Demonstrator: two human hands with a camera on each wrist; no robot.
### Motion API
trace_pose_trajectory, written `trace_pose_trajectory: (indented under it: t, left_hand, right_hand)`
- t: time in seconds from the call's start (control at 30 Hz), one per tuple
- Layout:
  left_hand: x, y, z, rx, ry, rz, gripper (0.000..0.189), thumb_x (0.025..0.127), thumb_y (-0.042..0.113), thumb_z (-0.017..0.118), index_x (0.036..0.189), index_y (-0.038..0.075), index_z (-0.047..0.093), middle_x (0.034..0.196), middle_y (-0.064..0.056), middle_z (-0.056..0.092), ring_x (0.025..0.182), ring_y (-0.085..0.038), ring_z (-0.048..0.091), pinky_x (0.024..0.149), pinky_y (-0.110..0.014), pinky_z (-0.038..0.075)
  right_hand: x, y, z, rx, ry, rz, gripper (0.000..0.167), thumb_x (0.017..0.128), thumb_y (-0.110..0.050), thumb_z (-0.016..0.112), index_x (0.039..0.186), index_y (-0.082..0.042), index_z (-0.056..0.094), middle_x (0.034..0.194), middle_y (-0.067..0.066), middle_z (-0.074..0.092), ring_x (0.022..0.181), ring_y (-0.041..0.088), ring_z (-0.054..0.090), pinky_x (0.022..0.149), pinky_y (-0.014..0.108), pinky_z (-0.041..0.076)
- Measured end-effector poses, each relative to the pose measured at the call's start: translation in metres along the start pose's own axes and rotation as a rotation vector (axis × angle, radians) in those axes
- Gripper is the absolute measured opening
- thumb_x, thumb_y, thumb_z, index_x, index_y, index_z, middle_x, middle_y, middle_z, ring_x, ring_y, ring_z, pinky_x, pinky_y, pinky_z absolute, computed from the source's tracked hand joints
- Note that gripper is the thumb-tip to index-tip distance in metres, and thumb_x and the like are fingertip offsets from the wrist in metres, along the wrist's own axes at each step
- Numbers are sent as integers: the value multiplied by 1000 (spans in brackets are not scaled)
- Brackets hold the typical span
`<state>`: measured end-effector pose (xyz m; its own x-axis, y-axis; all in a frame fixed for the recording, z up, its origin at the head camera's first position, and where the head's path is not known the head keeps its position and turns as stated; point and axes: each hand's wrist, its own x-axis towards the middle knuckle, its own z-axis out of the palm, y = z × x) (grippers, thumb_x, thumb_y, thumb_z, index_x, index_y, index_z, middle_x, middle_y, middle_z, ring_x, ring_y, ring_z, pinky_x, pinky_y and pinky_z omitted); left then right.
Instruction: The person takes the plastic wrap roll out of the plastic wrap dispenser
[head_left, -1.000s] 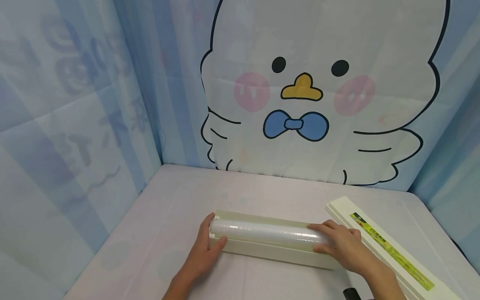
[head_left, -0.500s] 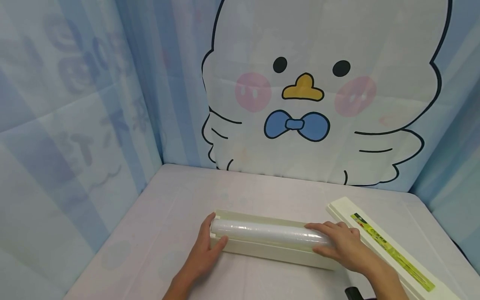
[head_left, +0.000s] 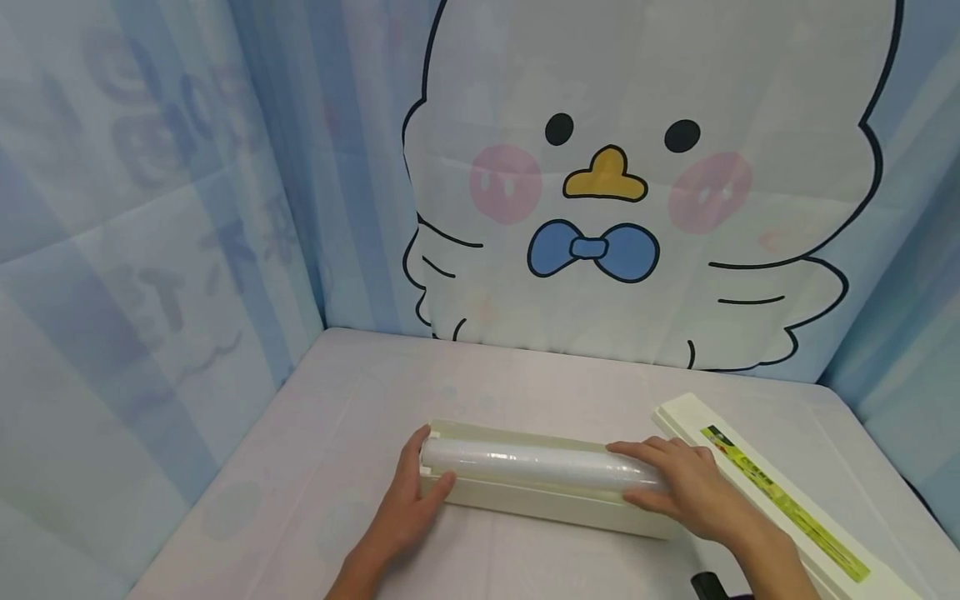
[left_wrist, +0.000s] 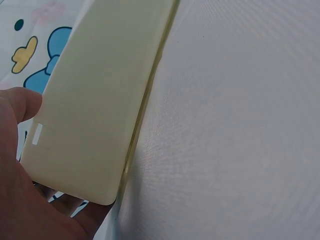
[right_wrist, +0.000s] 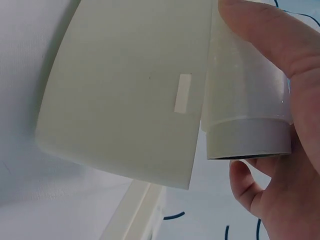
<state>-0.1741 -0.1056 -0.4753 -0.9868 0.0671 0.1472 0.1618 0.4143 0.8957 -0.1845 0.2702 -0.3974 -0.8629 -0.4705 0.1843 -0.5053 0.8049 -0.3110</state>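
Observation:
A long cream box (head_left: 540, 507), its top off, lies across the table with a glossy roll of cling film (head_left: 517, 461) inside. My left hand (head_left: 405, 508) grips the box's left end, thumb on the front wall and fingers round the end, some hidden behind it. Near the other end, my right hand (head_left: 693, 492) holds the roll between the thumb in front and fingers behind. In the right wrist view the roll's pale core end (right_wrist: 250, 139) sticks up past the box wall (right_wrist: 125, 95), and the thumb lies across the film.
A cream lid (head_left: 690, 410) with a yellow-green label strip (head_left: 783, 500) lies slanted on the table at right. A black object (head_left: 707, 586) shows partly beside my right forearm. Cartoon-printed curtains (head_left: 592, 317) enclose the table at back and sides.
My right hand has shifted very slightly left along the roll. The left hand, box and lid stay where they were.

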Motion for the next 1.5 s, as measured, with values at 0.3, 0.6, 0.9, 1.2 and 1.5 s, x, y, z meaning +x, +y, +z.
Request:
trace_pose_trajectory:
  t: [0.3, 0.6, 0.9, 1.2, 1.5]
  left_hand:
    - [1, -1, 0, -7, -11, 6, 77, 101, 32, 61, 158, 5, 18, 161, -22, 25, 149, -41, 20, 118, -59, 15]
    - [1, 0, 0, 6, -4, 13, 76, 101, 33, 62, 157, 4, 19, 160, -24, 24, 149, -42, 19, 118, -60, 15]
    - [-1, 3, 1, 5, -2, 3, 77, 100, 32, 63, 157, 4, 19, 160, -24, 25, 149, -43, 19, 118, -60, 14]
    - [0, 0, 1, 12, 1, 12, 77, 101, 33, 62, 157, 2, 19, 160, -25, 25, 149, -43, 19, 118, -60, 14]
    - [1, -2, 0, 8, -1, -5, 77, 100, 33, 62, 157, 4, 19, 161, -24, 23, 149, -42, 18, 118, -59, 14]
  right_hand:
    - [-2, -3, -1, -44, 50, -35, 50, 85, -37, 81, 132, -31, 64, 107, -15, 61, 94, 14, 56, 74, 37, 34]
    - [-4, -2, 2, -22, 110, -68, 48, 86, -36, 81, 130, -31, 65, 106, -15, 59, 94, 12, 53, 72, 36, 31]
    - [-6, 2, 12, -49, 213, -129, 52, 81, -31, 86, 129, -30, 67, 105, -15, 59, 93, 11, 52, 71, 33, 31]
    - [-8, 3, 13, -40, 257, -152, 54, 78, -28, 87, 128, -30, 67, 105, -14, 59, 92, 10, 52, 70, 34, 33]
    - [-10, 6, 13, -22, 283, -155, 55, 77, -25, 88, 127, -30, 67, 105, -14, 60, 92, 10, 52, 71, 33, 31]
